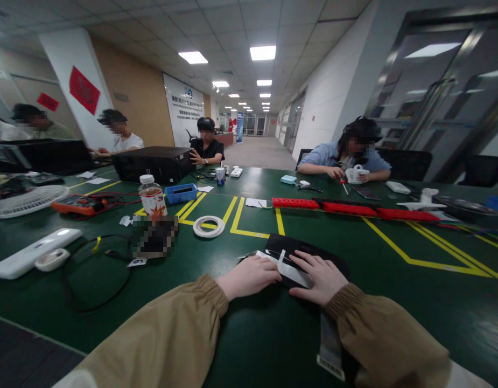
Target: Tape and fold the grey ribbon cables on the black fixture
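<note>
A flat black piece [287,243], perhaps fabric or a thin pouch, lies on the table in front of me. Across it runs a grey strip [299,276] with a small white piece of tape [281,260] standing up from it. My left hand [251,276] is closed over the left end of the strip, its fingers bent and together; the fingertips are partly hidden. Fingers spread, my right hand [321,277] rests flat on the black piece and the strip's right end. Below my right wrist a grey band [329,342] with a barcode label extends toward me.
A white tape roll [209,227], drink bottle [153,199] and blue tray [181,193] stand ahead-left. Left are a cable [130,275], a long white device [36,253] and an orange multimeter [79,204]. Red bars [345,209] lie ahead-right. Several people sit around the table.
</note>
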### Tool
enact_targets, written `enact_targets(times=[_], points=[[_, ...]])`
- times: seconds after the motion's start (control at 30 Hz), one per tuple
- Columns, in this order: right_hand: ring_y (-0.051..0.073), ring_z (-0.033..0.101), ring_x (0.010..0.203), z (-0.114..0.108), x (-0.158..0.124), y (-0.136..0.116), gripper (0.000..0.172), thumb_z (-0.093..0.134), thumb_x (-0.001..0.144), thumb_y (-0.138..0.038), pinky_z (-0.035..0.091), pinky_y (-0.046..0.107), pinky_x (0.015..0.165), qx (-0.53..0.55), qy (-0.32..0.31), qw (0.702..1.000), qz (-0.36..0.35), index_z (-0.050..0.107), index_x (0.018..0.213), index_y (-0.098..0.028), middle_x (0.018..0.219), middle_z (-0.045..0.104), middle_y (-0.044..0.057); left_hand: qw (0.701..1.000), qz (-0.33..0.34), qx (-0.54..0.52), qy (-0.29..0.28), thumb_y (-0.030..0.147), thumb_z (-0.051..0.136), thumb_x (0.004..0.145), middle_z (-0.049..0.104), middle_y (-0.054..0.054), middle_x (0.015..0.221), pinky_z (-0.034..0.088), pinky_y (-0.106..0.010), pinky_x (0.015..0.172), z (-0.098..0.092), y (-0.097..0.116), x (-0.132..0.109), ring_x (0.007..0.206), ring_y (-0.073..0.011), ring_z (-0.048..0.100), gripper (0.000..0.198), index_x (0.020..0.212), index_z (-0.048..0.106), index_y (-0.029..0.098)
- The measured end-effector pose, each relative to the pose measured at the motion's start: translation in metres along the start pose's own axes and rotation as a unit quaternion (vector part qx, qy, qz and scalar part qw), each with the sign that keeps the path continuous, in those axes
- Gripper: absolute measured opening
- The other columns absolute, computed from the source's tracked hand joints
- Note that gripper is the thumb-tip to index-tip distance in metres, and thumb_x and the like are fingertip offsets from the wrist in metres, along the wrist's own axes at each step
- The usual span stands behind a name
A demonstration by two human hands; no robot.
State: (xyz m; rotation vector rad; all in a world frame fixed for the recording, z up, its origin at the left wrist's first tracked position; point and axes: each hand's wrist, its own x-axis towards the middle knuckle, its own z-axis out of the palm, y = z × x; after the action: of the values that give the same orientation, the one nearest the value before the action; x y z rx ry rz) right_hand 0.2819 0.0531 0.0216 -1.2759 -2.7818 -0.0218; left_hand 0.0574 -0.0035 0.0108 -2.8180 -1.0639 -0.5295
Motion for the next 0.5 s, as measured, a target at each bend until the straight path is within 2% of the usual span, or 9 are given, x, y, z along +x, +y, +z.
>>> enact_targets(times=[0.13,0.23,0.4,0.47,0.5], points=[[0.033,0.047,0.115,0.002,0.005,0.012,0.078,0.061,0.066,-0.063,0.040,0.052,0.088,-0.013,0.003,0.999,0.031,0.045,0.133,-0.026,0.140,0.040,0.007,1.000,-0.017,0.010,0.000,0.018,0.046,0.090,0.060,-0.004,0.108,0.043,-0.028,0.085,0.000,-0.001,-0.003,0.096,-0.0164,0.056,0.021,0.106,0.059,0.020],[0.035,0.048,0.114,0.007,0.009,0.034,0.075,0.059,0.067,-0.065,0.041,0.054,0.086,-0.024,0.019,0.997,0.071,0.048,0.131,-0.028,0.137,0.043,0.008,0.999,-0.033,-0.003,-0.002,0.019,0.043,0.091,0.058,-0.004,0.111,0.044,-0.028,0.083,0.001,-0.001,-0.005,0.095,-0.0156,0.057,0.022,0.106,0.059,0.021],[0.038,0.047,0.114,0.016,0.009,0.100,0.076,0.056,0.065,-0.070,0.039,0.058,0.086,-0.004,0.045,0.975,0.217,0.053,0.128,-0.027,0.135,0.046,0.010,0.999,-0.045,-0.028,-0.008,0.019,0.043,0.092,0.058,-0.004,0.110,0.043,-0.028,0.086,0.000,0.001,-0.007,0.098,-0.0153,0.055,0.024,0.110,0.057,0.021],[0.041,0.051,0.107,0.017,0.001,0.130,0.073,0.058,0.062,-0.070,0.039,0.057,0.080,0.004,0.112,0.956,0.270,0.062,0.118,-0.025,0.128,0.052,0.016,0.998,-0.045,-0.034,-0.006,0.019,0.043,0.091,0.058,-0.004,0.111,0.043,-0.028,0.087,0.000,0.001,-0.008,0.099,-0.0154,0.055,0.024,0.111,0.057,0.021],[0.043,0.052,0.103,0.016,-0.004,0.143,0.069,0.055,0.065,-0.070,0.038,0.057,0.075,0.001,0.141,0.950,0.279,0.065,0.113,-0.022,0.124,0.053,0.020,0.998,-0.045,-0.037,-0.004,0.019,0.043,0.091,0.058,-0.004,0.111,0.043,-0.028,0.087,0.000,0.001,-0.009,0.100,-0.0154,0.055,0.024,0.111,0.057,0.021]])
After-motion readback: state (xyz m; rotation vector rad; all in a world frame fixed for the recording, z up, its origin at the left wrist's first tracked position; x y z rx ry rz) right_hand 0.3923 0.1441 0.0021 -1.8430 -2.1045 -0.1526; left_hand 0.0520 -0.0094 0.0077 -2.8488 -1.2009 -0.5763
